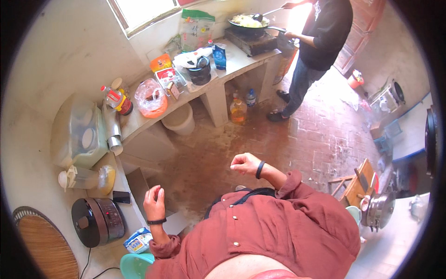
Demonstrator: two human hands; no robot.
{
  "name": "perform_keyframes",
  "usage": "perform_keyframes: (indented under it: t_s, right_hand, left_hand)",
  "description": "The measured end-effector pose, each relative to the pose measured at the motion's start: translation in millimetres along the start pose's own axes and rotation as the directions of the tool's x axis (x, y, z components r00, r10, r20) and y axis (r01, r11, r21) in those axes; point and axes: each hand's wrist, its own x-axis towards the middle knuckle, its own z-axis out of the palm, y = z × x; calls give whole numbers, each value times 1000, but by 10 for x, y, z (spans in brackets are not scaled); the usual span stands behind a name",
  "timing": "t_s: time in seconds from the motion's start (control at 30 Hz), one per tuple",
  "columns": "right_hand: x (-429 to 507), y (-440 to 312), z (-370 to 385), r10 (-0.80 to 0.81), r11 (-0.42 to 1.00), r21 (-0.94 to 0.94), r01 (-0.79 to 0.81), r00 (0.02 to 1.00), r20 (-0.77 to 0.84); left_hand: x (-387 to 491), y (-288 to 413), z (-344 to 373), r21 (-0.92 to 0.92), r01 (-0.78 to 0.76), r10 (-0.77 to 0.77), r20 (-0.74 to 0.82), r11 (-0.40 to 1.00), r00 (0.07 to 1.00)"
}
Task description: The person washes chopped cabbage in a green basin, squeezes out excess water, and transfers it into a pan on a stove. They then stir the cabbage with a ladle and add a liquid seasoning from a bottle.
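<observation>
My left hand (154, 202), a dark band at its wrist, is raised beside the white counter and holds nothing. Its fingers are slightly bent and partly apart. Below and to its left lies a blue and white packet (138, 240), with a rice cooker (99, 222) and a black phone (121, 197) farther left. My right hand (246, 164), also with a dark band, hangs over the brick floor with its fingers curled loosely; no object shows in it. Beyond, another person (322, 35) stands at a stove (251, 40), one hand on the handle of a wok (248, 21) of pale food, the other holding a spatula.
Along the counter stand a plastic dish box (83, 132), a sauce bottle (118, 101), an orange bag (151, 99) and a black pot (199, 71). A white bucket (179, 120) and an oil jug (238, 111) are underneath. At right are a cutting board (360, 181) and a steel pot (379, 211).
</observation>
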Motion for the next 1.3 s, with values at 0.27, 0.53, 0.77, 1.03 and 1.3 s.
perform_keyframes:
  t_s: [0.27,0.53,0.77,1.03,1.3]
  right_hand:
    - [-376,-104,16,-62,995,63,77,977,-204]
    - [-190,-1039,-268,-202,973,32,226,916,-348]
    - [6,-1781,-442,-327,934,38,354,896,-302]
    - [56,-1670,-351,-249,951,124,283,939,-235]
    - [-185,-1373,-452,-186,938,227,263,931,-314]
  left_hand:
    - [170,-321,155,-159,15,-5,66,987,998]
    - [170,-133,-58,-82,-47,64,216,996,974]
    - [109,-223,-265,-61,-15,29,228,998,973]
    - [-103,-497,-399,-26,78,-71,188,997,980]
    - [-224,-450,-184,-99,149,-128,191,984,973]
